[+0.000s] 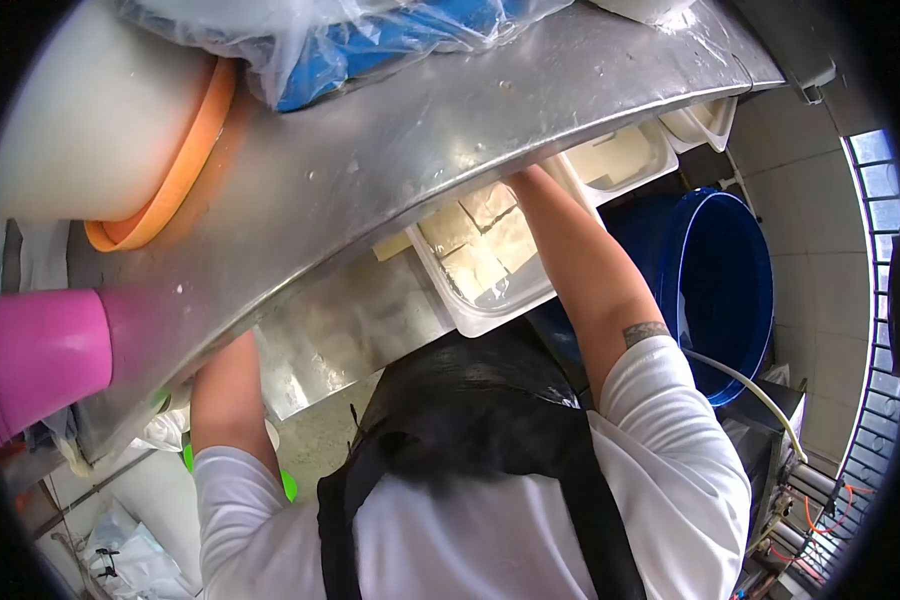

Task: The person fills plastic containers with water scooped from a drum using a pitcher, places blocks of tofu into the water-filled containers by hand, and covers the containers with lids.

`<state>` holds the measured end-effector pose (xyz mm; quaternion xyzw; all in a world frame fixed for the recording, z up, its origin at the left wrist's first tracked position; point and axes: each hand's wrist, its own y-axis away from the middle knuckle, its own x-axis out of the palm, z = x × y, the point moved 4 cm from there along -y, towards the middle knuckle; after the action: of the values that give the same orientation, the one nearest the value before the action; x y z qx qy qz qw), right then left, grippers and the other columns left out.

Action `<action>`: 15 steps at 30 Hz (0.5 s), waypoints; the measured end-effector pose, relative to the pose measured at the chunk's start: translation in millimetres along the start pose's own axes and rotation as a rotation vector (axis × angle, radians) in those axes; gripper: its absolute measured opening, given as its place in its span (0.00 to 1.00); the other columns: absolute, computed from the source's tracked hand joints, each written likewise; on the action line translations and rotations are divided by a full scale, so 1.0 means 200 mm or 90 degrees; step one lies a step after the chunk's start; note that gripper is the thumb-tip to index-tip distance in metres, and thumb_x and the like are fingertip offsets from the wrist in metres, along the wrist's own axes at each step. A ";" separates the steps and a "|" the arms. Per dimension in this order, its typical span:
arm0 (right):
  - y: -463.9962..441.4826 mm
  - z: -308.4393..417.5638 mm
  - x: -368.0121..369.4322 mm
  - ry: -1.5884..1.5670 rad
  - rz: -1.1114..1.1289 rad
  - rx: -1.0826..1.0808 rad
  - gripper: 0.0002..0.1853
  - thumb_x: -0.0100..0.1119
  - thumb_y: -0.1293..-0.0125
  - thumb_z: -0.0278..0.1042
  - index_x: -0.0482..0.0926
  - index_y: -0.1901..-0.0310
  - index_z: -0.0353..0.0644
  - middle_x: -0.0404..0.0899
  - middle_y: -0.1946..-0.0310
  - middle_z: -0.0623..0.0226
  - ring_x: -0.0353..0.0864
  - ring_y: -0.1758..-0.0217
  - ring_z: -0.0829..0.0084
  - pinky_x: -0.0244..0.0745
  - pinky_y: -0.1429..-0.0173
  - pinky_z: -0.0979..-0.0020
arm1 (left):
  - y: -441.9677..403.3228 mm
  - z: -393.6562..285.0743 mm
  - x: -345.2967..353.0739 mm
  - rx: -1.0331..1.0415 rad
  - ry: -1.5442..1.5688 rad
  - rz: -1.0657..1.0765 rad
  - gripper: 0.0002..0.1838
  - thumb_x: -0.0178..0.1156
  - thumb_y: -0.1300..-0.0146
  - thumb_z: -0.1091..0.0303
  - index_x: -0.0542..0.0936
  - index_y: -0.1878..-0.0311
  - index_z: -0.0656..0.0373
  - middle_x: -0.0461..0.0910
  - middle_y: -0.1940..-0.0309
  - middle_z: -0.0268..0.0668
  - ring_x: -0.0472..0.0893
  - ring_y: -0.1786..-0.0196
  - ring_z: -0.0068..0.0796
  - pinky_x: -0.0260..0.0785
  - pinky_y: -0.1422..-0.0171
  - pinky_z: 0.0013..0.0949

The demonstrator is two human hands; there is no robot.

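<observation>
Both my forearms reach under the upper metal shelf [370, 165], which hides my hands, so what they hold or touch cannot be seen. My right forearm [590, 255] passes over a white plastic tub [480, 318] and goes beneath the shelf edge at its far side. Inside the tub lie pale, square-cut blocks [473, 268] that look like tofu, partly in liquid. On the left, my left forearm [228, 390] disappears under the shelf beside a lower steel worktop [360, 325].
More white tubs [625, 165] stand right of the first. A large blue barrel [725, 300] with a pale hose [755, 388] is at the right. On the shelf are a pink bucket [45, 355], a white container with an orange rim [185, 165] and a plastic-wrapped blue bundle [370, 45].
</observation>
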<state>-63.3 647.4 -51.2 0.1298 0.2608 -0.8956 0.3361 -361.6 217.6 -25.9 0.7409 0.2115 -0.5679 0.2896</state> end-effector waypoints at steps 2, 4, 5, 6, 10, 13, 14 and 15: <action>0.03 0.08 -0.02 0.028 -0.023 -0.038 0.20 0.64 0.27 0.41 0.80 0.39 0.39 0.86 0.43 0.54 0.87 0.43 0.56 0.80 0.39 0.60 | 0.03 -0.04 -0.01 0.016 -0.005 0.012 0.39 0.65 0.30 0.39 0.74 0.30 0.63 0.78 0.33 0.46 0.78 0.32 0.47 0.71 0.25 0.49; 0.10 0.22 -0.16 0.132 0.016 0.089 0.22 0.64 0.28 0.43 0.80 0.39 0.40 0.87 0.45 0.52 0.86 0.43 0.53 0.79 0.38 0.59 | 0.07 -0.07 0.00 0.034 -0.012 0.014 0.39 0.66 0.30 0.39 0.74 0.30 0.64 0.77 0.33 0.47 0.77 0.31 0.48 0.70 0.24 0.49; 0.16 0.31 -0.24 0.236 0.054 0.217 0.23 0.64 0.28 0.45 0.80 0.38 0.40 0.87 0.47 0.50 0.86 0.42 0.51 0.79 0.38 0.59 | 0.10 -0.07 0.01 0.041 -0.015 0.007 0.39 0.66 0.31 0.39 0.74 0.30 0.64 0.77 0.33 0.47 0.77 0.31 0.48 0.69 0.24 0.50; 0.23 0.37 -0.28 0.246 0.013 0.188 0.22 0.64 0.28 0.45 0.82 0.40 0.40 0.88 0.49 0.48 0.86 0.41 0.50 0.79 0.38 0.59 | 0.14 -0.09 -0.01 0.043 -0.013 0.007 0.39 0.66 0.31 0.39 0.74 0.30 0.64 0.77 0.33 0.47 0.77 0.31 0.48 0.69 0.24 0.50; 0.54 0.66 -0.40 0.179 0.008 0.255 0.19 0.64 0.28 0.43 0.84 0.42 0.41 0.88 0.51 0.47 0.88 0.45 0.49 0.81 0.41 0.56 | 0.27 -0.17 -0.07 0.022 0.178 0.130 0.44 0.83 0.50 0.56 0.73 0.33 0.62 0.80 0.38 0.53 0.78 0.32 0.54 0.69 0.26 0.50; 0.77 0.84 -0.36 0.162 -0.001 0.182 0.16 0.65 0.26 0.39 0.85 0.43 0.40 0.89 0.60 0.55 0.90 0.56 0.65 0.82 0.50 0.64 | 0.33 -0.18 -0.06 0.048 0.180 0.130 0.39 0.81 0.49 0.59 0.74 0.36 0.61 0.83 0.43 0.52 0.81 0.38 0.55 0.73 0.30 0.48; 0.83 0.88 -0.30 0.094 -0.011 0.157 0.12 0.65 0.29 0.32 0.84 0.47 0.40 0.87 0.60 0.49 0.89 0.58 0.53 0.83 0.51 0.58 | 0.35 -0.18 -0.03 0.056 0.178 0.129 0.39 0.81 0.49 0.59 0.74 0.36 0.61 0.83 0.43 0.52 0.81 0.38 0.55 0.73 0.30 0.48; 0.87 0.92 -0.25 0.104 0.008 0.136 0.15 0.67 0.27 0.31 0.84 0.43 0.36 0.88 0.56 0.55 0.89 0.56 0.66 0.84 0.49 0.66 | 0.37 -0.19 0.05 0.069 0.252 0.159 0.38 0.80 0.48 0.60 0.75 0.35 0.62 0.84 0.43 0.49 0.82 0.38 0.49 0.73 0.30 0.45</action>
<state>80.1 461.0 54.6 0.2389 0.1893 -0.9028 0.3035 -285.1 188.3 -13.9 0.8726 0.1401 -0.3822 0.2700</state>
